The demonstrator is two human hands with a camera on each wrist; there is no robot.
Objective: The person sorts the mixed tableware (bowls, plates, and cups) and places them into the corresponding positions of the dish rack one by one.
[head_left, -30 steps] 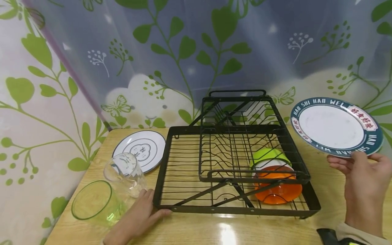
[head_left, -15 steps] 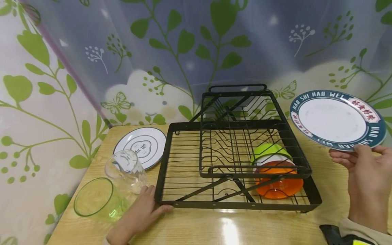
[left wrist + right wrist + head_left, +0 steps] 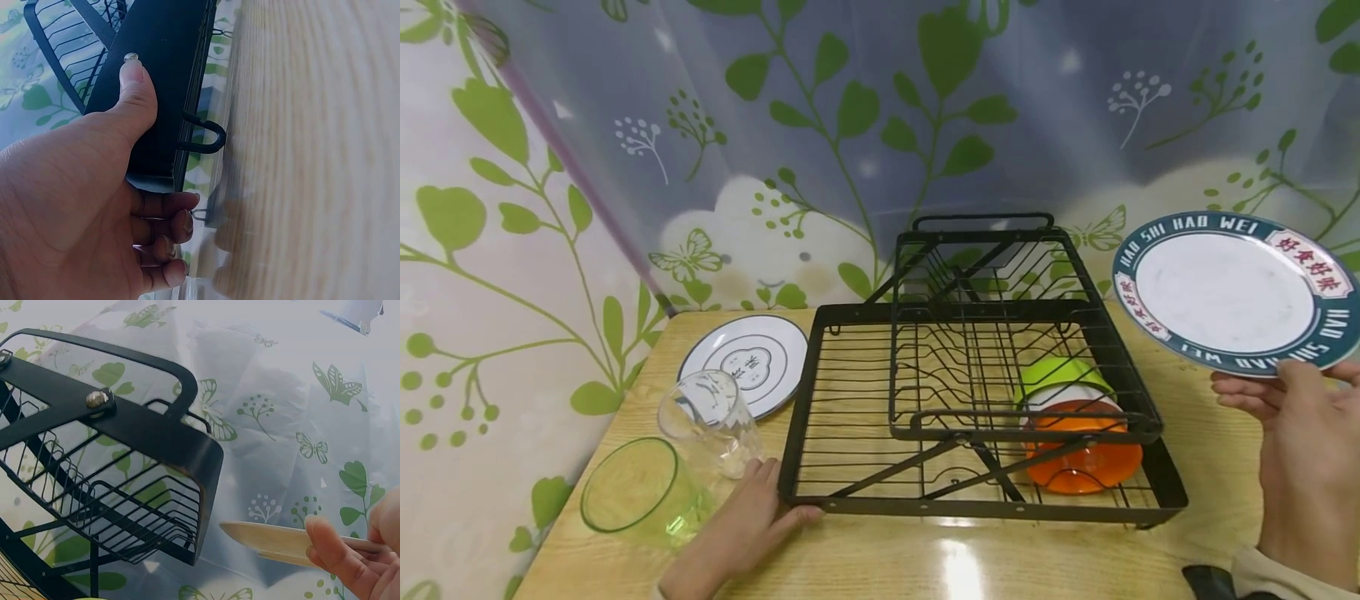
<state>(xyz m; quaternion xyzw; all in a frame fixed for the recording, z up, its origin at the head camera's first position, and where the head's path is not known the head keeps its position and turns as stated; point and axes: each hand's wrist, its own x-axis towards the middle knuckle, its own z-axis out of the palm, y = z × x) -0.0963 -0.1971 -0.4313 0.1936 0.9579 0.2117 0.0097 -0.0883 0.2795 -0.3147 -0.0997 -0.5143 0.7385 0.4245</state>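
My right hand point(image 3: 1311, 442) pinches the near rim of a white plate point(image 3: 1225, 292) with a teal lettered border, held up to the right of the black two-tier dish rack point(image 3: 925, 507). In the right wrist view the plate point(image 3: 269, 537) appears edge-on, apart from the rack's upper tier point(image 3: 162, 440). My left hand point(image 3: 737, 517) grips the rack's front left corner; in the left wrist view its thumb point(image 3: 137, 94) lies on the black frame and the fingers curl by the corner. Green point(image 3: 1056, 373), white point(image 3: 1067, 398) and orange point(image 3: 1082, 468) bowls lean together in the lower tier's right end.
Left of the rack, a white plate point(image 3: 778, 350) with a dark rim lies on the wooden table point(image 3: 880, 558). A clear glass point(image 3: 733, 437) overlaps it in view, with a green glass point(image 3: 632, 487) nearer me. A leaf-patterned curtain point(image 3: 820, 167) stands behind the rack.
The plate in my right hand has shifted a little to the right and upward in the head view. My left hand stays at the rack corner.
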